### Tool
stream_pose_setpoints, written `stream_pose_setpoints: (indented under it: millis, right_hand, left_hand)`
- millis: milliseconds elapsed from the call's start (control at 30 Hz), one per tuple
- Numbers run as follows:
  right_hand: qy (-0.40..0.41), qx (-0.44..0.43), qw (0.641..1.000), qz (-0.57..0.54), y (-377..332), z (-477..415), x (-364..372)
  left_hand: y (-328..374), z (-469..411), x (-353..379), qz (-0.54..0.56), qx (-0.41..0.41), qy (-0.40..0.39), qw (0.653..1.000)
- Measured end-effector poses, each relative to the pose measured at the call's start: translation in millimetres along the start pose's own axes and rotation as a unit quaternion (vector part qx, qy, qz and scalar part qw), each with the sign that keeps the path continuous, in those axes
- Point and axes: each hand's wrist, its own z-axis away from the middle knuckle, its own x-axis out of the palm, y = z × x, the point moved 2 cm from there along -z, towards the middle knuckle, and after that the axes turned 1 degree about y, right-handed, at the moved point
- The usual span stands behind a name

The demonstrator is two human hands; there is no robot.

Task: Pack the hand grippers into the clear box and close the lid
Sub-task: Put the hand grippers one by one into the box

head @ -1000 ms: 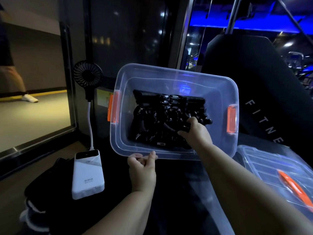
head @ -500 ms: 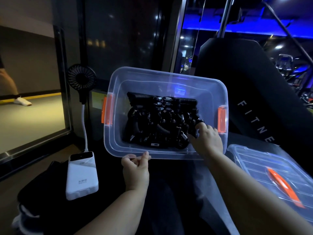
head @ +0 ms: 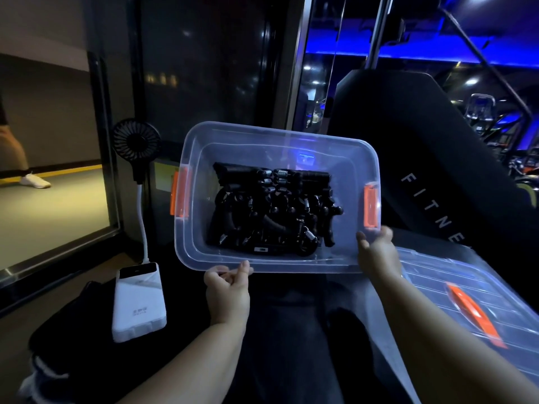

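Black hand grippers: piled in a tangled heap on the floor of the clear box, with metal coil springs seen among the dark handles; the heap is gathered towards the middle and the walls around it are left bare.
Clear box: held up and tilted towards the camera, its mouth uncovered; an orange latch is seen on the left end and a second orange latch on the right end.
Left hand: placed at the near rim of the box, left of its middle; the rim is pinched between thumb and curled fingers.
Right hand: closed on the near right corner of the box, the thumb laid over the rim and the fingers wrapped round the outside.
Lid: laid flat to the right, apart from the box and partly hidden behind the right forearm; an orange handle is set in its ribbed top.
Power bank: white, rested on black fabric to the left of the hands; a small black fan is carried on a white stalk rising from it.
Padded panel: black, lettered in white, seen behind the box on the right.
Shoe: white, seen on the floor at far left.
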Motion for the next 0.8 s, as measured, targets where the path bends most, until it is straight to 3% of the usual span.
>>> stream_pose_setpoints:
  millis: [467, 800]
  right_hand:
    - [-0.038, -0.006, 0.999, 0.0, 11, 16, -13]
    - [-0.016, -0.006, 0.999, -0.041, 23, 44, -64]
  left_hand:
    - [9, 3, -12, 0.009, -0.049, -0.016, 0.999]
    - [22, 21, -14, -0.008, -0.057, -0.084, 0.995]
